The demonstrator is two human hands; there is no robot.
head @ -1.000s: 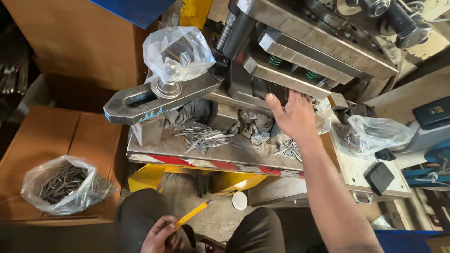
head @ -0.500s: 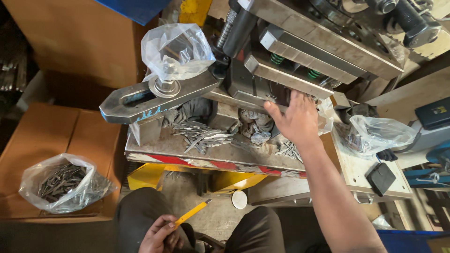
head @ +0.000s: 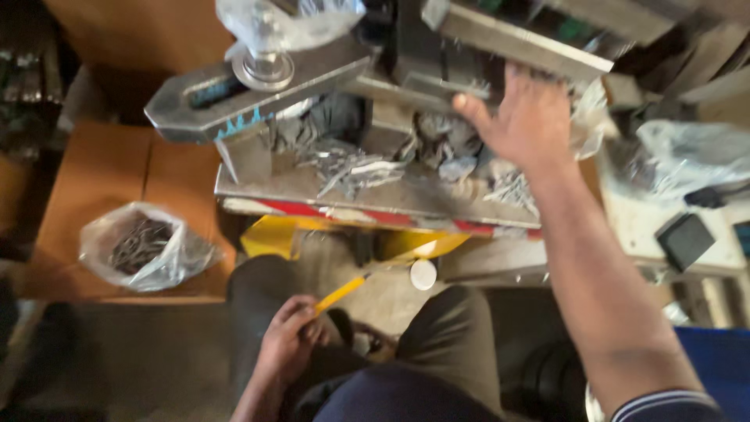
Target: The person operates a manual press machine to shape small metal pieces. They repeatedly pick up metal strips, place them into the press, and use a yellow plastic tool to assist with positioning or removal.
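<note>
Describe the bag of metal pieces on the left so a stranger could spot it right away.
Left of the metal press machine stands a brown cardboard box. On it sits a clear plastic bag, open-topped and full of dark metal pieces. The other bags sit higher, at the machine.

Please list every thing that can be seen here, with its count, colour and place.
metal press machine: one, grey, top centre
loose metal pieces: a pile, silver, on the machine's tray
bag of metal pieces: one, clear plastic, on the cardboard box at left
cardboard box: one, brown, left
plastic bag: one, clear, right
small block: one, black, right
yellow stick: one, in the left hand
left hand: low, by the knee
right hand: raised at the machine, fingers spread
</note>
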